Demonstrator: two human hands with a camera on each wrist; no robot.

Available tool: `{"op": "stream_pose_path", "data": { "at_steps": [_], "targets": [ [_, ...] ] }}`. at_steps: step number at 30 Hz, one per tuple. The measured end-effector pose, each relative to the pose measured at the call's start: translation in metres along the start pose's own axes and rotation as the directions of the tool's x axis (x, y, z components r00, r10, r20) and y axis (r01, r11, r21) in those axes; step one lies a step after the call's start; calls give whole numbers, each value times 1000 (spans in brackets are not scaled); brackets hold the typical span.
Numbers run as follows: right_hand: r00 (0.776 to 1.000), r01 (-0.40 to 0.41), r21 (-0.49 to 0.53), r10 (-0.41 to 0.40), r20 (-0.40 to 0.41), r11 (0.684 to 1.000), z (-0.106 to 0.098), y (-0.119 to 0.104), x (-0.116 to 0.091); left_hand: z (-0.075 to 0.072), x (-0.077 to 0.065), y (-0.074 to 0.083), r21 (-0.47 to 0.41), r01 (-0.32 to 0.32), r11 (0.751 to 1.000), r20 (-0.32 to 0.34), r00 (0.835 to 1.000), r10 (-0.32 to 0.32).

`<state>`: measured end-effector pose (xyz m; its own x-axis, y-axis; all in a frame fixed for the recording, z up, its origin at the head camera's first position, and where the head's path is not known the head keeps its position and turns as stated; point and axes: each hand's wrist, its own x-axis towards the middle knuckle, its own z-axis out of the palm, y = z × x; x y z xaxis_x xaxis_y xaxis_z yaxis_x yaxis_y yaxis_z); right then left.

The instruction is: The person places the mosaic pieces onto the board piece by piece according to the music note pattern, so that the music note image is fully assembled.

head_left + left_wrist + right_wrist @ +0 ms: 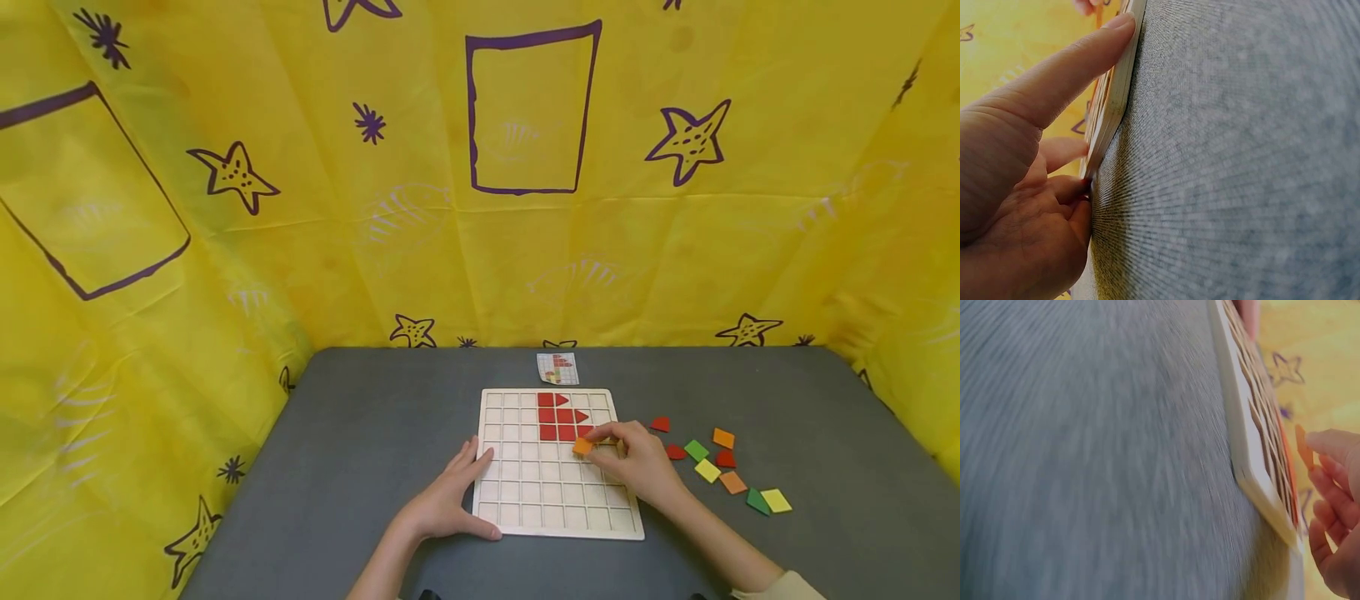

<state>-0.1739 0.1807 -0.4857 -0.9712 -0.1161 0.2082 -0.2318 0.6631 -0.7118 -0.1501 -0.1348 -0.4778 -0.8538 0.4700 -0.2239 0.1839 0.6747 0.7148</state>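
Observation:
A white grid board (525, 500) lies on the dark table, with several red tiles (548, 432), squares and pointed ones, in its upper middle cells. My left hand (450, 500) rests spread at the board's near left corner. In the left wrist view its straight thumb (1079, 72) presses the near edge, while other fingers touch the left side. With thumb and fingertips, my right hand (637, 458) pinches an orange tile (582, 447) over the board, just below the red rows. The right wrist view shows that orange tile (1304, 447) held tilted, raised above the board's surface.
Right of the board lie several loose tiles: red (725, 458), green (696, 450), yellow (707, 471) and orange (723, 438). A small printed pattern card (558, 368) lies behind the board. A yellow patterned cloth (450, 275) hangs around the table's back and sides.

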Motion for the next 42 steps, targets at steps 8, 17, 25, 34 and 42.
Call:
{"op": "stream_pose_path", "data": {
  "at_steps": [8,17,25,34,42],
  "targets": [
    [992,119,53,-121,40,991,24,-10,8,0,0,0,-7,7,1000,1,1000,-7],
    [970,239,46,-241,33,970,32,-11,10,0,0,0,-8,2,1000,1,1000,-2],
    [966,254,24,-255,50,967,37,-12,12,1,1,-1,-12,11,1000,2,1000,-11],
    [963,269,18,-269,-6,963,29,-10,6,1,1,0,0,0,1000,-4,1000,0],
    [978,193,-54,-197,-73,980,0,9,-2,0,0,0,-20,3,1000,0,1000,-3]
  ]
}}
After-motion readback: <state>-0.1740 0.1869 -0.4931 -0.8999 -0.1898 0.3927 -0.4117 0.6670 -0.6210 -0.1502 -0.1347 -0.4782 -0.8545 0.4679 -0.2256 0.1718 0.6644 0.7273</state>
